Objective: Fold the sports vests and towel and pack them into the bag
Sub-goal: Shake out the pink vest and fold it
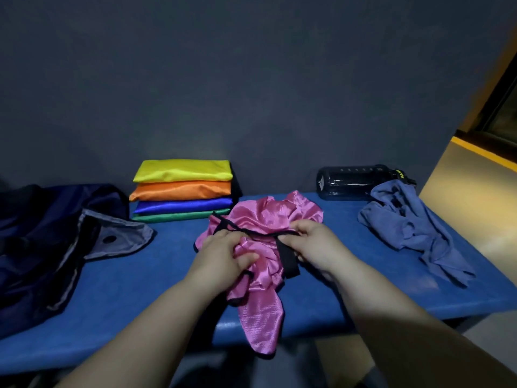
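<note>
A crumpled pink sports vest (260, 217) with black trim lies in the middle of the blue bench (140, 289), one end hanging over the front edge. My left hand (226, 256) grips a bunch of its pink fabric. My right hand (310, 245) pinches its black trim and strap. Behind it stands a stack of folded vests (181, 189): yellow, orange, blue and green. A crumpled grey-blue towel (414, 228) lies at the right. The dark navy bag (50, 242) sits open at the left.
A dark water bottle (352, 180) lies on its side behind the towel against the dark wall. The bench's front edge runs just below my forearms. A yellow-edged floor shows at the far right.
</note>
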Demonstrator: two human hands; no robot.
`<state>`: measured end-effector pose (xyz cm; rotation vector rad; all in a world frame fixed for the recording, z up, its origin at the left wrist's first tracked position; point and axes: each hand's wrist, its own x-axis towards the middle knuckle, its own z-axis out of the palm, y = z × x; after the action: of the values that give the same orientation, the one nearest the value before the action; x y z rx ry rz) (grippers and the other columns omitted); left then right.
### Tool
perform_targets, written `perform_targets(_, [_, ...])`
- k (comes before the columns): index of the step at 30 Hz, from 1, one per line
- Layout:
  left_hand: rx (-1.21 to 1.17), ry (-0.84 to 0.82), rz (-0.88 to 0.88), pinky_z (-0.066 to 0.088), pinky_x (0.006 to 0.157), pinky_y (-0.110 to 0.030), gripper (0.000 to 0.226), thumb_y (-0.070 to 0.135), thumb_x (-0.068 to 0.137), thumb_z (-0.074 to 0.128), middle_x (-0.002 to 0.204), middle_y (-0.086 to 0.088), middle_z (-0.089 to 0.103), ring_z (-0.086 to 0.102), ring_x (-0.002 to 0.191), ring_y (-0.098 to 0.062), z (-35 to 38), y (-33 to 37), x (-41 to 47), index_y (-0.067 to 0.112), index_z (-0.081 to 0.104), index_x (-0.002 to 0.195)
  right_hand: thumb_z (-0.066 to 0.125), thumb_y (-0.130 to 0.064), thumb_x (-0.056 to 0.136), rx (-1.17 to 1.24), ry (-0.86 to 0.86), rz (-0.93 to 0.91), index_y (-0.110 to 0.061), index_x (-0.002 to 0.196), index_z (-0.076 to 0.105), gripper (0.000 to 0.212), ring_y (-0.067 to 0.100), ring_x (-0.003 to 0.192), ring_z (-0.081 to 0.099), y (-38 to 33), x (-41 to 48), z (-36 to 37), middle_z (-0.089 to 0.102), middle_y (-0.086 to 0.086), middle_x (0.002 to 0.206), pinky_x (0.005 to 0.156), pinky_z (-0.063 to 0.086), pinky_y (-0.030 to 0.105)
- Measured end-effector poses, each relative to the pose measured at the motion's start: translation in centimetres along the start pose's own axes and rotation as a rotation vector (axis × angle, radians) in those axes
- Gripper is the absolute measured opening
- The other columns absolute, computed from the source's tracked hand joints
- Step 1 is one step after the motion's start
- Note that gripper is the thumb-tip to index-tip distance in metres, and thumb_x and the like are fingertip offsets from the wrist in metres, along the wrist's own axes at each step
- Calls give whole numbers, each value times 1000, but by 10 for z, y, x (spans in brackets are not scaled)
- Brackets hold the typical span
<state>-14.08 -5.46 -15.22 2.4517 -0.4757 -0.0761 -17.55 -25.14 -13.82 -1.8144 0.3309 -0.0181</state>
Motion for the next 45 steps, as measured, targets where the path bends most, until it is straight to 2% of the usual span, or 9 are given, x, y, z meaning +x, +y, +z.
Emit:
perform_targets(4, [-194, 88, -84, 47, 78, -31, 6, 29, 89, 67, 87, 4, 67, 63, 89, -18, -19, -2, 2, 23, 70, 90, 66, -7, 90, 91, 23, -56, -17, 82, 66, 13, 7, 47, 41, -16, -7, -18, 54, -5, 58, 41, 33, 15])
perform_targets(10, [-406, 203, -113, 50, 78, -34, 12, 14, 86, 71, 77, 6, 69, 62, 72, -13, -43, -7, 2, 25, 67, 85, 62, -8, 92, 200, 92, -92, -14, 84, 65, 11, 10, 52, 43, -33, -9, -46, 55, -1, 61, 44, 35, 17])
perform_targets(20, [-474, 113, -279, 40, 92, -29, 47, 37, 83, 74, 125, 2, 55, 53, 111, -16, -49, -5, -4, 23, 53, 123, 54, 3, 95, 593, 367, -90, -5, 118, 56, 24, 8, 77, 67, -41, -7, -72, 70, 2, 89, 76, 57, 20])
perform_targets(24, [-356, -59, -361, 44, 95, -32, 83, 56, 67, 81, 126, -2, 55, 57, 109, -19, -47, -10, -5, 20, 45, 133, 62, 0, 91, 177, 323, -159, -25, 149, 31, 70, 15, 121, 55, -34, -6, -82, 42, 2, 147, 105, 46, 36])
perform_targets(27, [-183, -263, -362, 44, 91, -28, 96, 47, 64, 86, 125, -1, 56, 58, 107, -19, -45, -10, -8, 22, 36, 142, 71, -13, 86, -318, 363, -269, -26, 121, 61, 39, 14, 103, 62, -35, -14, -75, 54, 4, 135, 97, 50, 33])
perform_targets(31, [-69, -213, -320, 47, 86, -27, 63, 37, 71, 84, 112, 0, 63, 62, 99, -20, -39, -7, -7, 24, 54, 125, 80, -48, 69, -553, -4, -173, -27, 80, 69, 26, 11, 78, 63, -35, -28, -56, 68, -8, 83, 84, 50, 33])
perform_targets(36, [-601, -98, -330, 54, 85, -45, 25, 18, 79, 79, 95, -13, 73, 70, 84, -32, -37, -11, 0, 19, 65, 100, 81, -58, 64, -950, -249, -125, -34, 136, 51, 82, 19, 127, 40, -11, -28, -21, 43, -1, 132, 110, 35, 31])
perform_targets(40, [-955, 20, -360, 57, 64, -36, 11, 8, 91, 63, 81, -14, 70, 66, 61, -23, -45, -9, 5, 7, 62, 103, 75, -20, 79, -924, -162, -275, -23, 101, 73, 22, 19, 106, 53, 1, -16, -23, 53, -5, 99, 92, 43, 25])
perform_targets(45, [-1214, 79, -493, 53, 43, -24, 21, 11, 99, 50, 56, -4, 67, 63, 44, -12, -57, -10, 5, 12, 59, 80, 66, -13, 87, -583, -72, -257, -22, 77, 64, 13, 9, 74, 54, -15, -13, -48, 62, -7, 77, 67, 39, 15])
